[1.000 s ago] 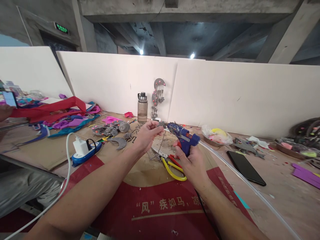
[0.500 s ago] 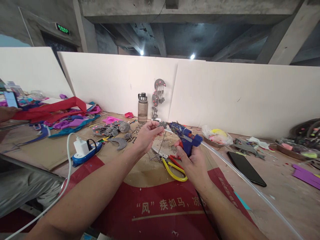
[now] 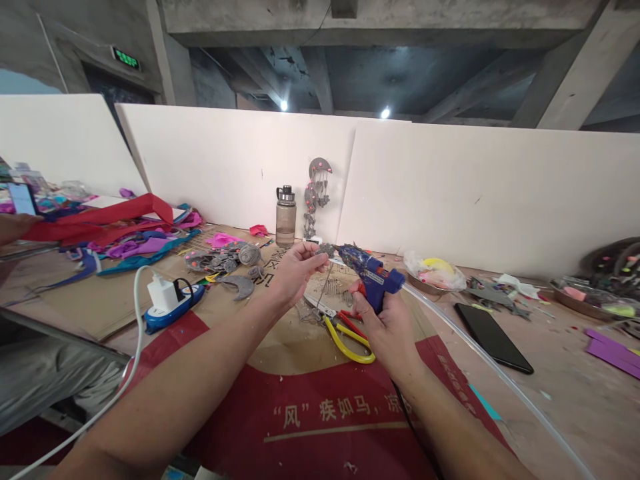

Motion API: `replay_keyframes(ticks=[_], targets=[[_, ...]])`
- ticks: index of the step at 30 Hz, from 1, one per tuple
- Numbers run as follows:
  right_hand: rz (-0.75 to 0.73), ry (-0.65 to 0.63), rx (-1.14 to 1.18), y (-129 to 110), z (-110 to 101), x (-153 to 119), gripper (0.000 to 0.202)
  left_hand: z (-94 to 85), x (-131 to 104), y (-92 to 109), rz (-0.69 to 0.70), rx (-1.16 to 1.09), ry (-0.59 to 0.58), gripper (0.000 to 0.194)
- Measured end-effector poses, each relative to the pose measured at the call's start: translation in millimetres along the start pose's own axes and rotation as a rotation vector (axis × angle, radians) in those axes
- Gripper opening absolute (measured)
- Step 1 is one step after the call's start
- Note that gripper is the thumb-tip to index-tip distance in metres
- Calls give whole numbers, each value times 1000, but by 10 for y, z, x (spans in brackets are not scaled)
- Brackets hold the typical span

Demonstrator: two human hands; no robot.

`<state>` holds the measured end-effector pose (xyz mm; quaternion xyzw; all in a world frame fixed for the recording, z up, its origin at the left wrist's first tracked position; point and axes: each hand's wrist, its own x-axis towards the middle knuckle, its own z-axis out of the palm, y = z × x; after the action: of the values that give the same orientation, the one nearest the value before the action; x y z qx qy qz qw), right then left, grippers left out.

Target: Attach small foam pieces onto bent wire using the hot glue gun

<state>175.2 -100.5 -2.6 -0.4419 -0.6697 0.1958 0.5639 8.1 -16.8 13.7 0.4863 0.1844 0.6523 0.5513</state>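
My right hand point(image 3: 383, 317) is wrapped round a blue hot glue gun point(image 3: 373, 277), whose nozzle points left and is smeared with grey scraps. Close to the nozzle tip, my left hand point(image 3: 299, 272) pinches a small grey felt piece point(image 3: 326, 249) with a grey strand hanging down from it. Whether nozzle and piece touch, I cannot tell. Below the hands lie yellow-handled scissors point(image 3: 345, 340) and a red-handled tool point(image 3: 353, 321), partly hidden by my right hand. Left of my left hand rest a grey crescent cutout point(image 3: 239, 287) and a grey yarn ball point(image 3: 249, 253).
A water bottle point(image 3: 285, 220) and a grey moon ornament point(image 3: 320, 190) stand by the white board. A blue power strip point(image 3: 173, 310) is at left, a black phone point(image 3: 494, 337) at right. A clear glue stick point(image 3: 495, 363) trails from the gun. Another person's hand point(image 3: 15, 228) is far left.
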Motion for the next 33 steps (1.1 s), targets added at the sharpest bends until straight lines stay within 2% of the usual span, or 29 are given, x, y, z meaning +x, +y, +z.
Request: replay_keyframes(ticks=[33], targets=[[5,-16,10,23,7,-14,23,10,-6,12,-25,-15,19,30]])
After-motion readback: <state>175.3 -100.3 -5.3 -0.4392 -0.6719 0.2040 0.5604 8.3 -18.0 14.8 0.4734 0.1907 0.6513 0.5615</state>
